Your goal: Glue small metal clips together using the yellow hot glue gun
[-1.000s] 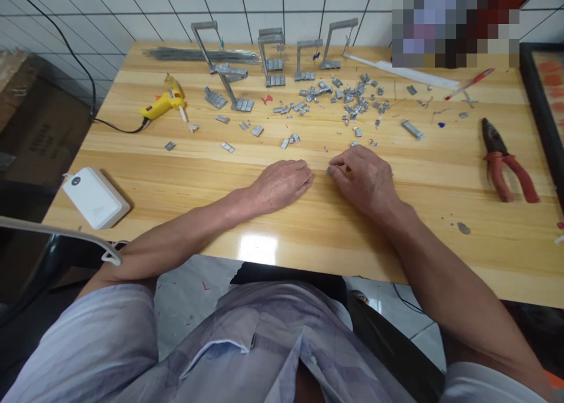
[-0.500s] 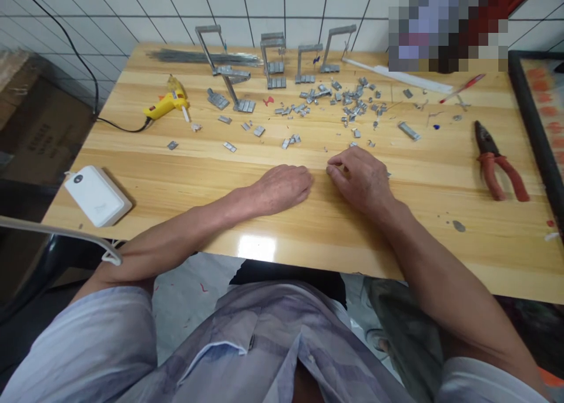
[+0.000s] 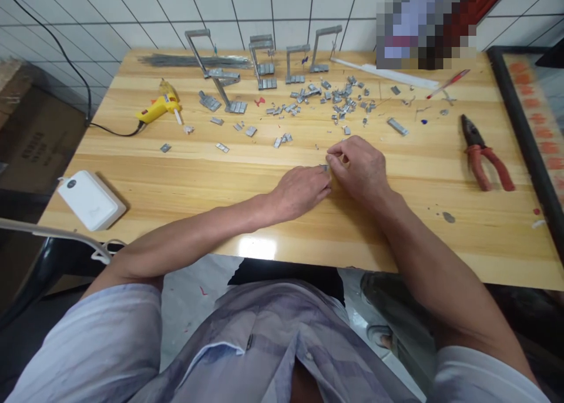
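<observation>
L hand [image 3: 304,188] and R hand [image 3: 361,163] are close tog. over the wooden table [image 3: 198,174]. A small grey metal pc. [image 3: 325,167] is at L fingertips, btwn hands. L fingers are curled, R thumb & index bent tog.; which hand grips it, I cannot tell. Red-handled pliers [image 3: 477,162] lie to R, yellow glue gun [image 3: 155,109] to L.
</observation>
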Motion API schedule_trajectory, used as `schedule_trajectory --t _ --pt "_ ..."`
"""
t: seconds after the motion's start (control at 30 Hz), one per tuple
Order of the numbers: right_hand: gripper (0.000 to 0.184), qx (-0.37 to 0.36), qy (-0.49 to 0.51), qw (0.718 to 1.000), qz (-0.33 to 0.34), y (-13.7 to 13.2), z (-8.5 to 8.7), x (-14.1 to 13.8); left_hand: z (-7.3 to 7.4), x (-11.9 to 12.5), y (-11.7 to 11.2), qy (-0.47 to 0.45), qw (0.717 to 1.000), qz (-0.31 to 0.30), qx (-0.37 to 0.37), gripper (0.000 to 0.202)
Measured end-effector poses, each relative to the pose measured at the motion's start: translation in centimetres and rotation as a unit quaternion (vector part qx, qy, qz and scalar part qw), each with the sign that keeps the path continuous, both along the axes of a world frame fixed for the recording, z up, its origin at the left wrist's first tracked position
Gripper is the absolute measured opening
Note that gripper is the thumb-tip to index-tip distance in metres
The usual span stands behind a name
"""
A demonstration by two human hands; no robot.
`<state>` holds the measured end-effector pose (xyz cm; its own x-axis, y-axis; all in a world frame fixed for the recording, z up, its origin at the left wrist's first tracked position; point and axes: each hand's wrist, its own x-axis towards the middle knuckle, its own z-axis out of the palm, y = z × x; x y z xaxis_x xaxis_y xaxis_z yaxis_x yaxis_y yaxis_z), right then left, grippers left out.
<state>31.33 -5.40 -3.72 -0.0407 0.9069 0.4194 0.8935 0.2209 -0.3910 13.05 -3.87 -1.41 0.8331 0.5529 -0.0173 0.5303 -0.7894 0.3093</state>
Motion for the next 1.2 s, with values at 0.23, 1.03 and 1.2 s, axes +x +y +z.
schedule_trajectory --t 0.23,1.03,1.2 --pt "0.019 -0.006 -0.005 1.000 0.000 0.0 -0.1 -0.1 0.2 1.4 -0.6 0.080 0.996 -0.018 0.029 0.026" --pt "0.013 0.027 -0.004 1.000 0.010 0.1 -0.6 -0.1 1.4 -7.8 4.5 -0.152 0.971 0.148 -0.111 0.003" --pt "0.013 0.014 -0.002 1.000 0.023 -0.1 -0.1 -0.2 0.6 -8.8 5.1 -0.167 0.969 0.119 -0.135 0.008"
